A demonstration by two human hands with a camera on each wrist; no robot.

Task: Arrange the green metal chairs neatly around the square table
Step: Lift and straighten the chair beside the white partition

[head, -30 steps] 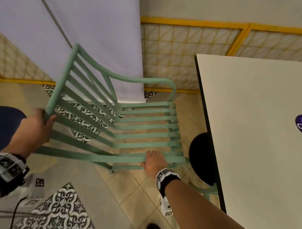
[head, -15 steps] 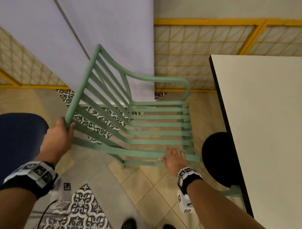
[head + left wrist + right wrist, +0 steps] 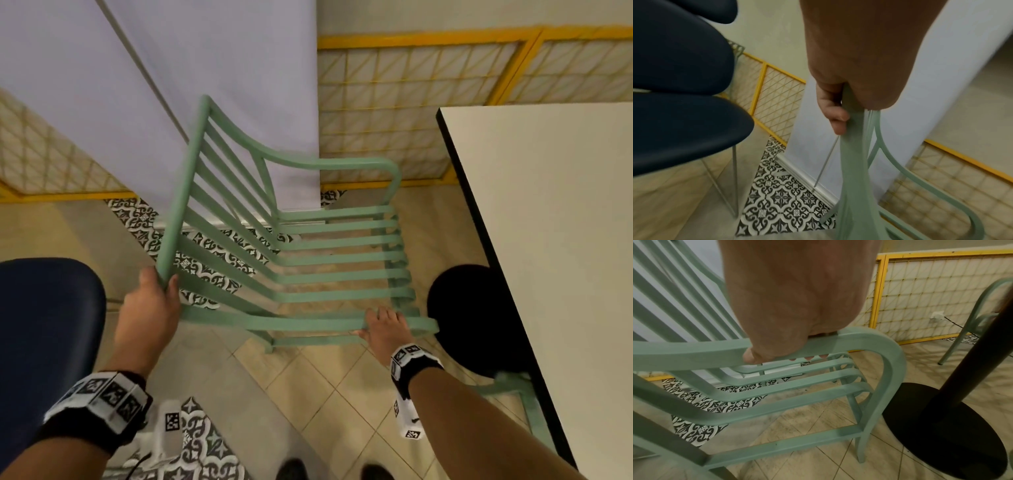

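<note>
Both hands are on one green slatted metal armchair, which stands just beside the square white table, its front facing the table edge. Left hand wraps the backrest's top rail; right hand curls over the near armrest. She seems mid-placement: next, push it in squarely toward the black pedestal base. No readable writing; only wristband marker patterns.
</note>
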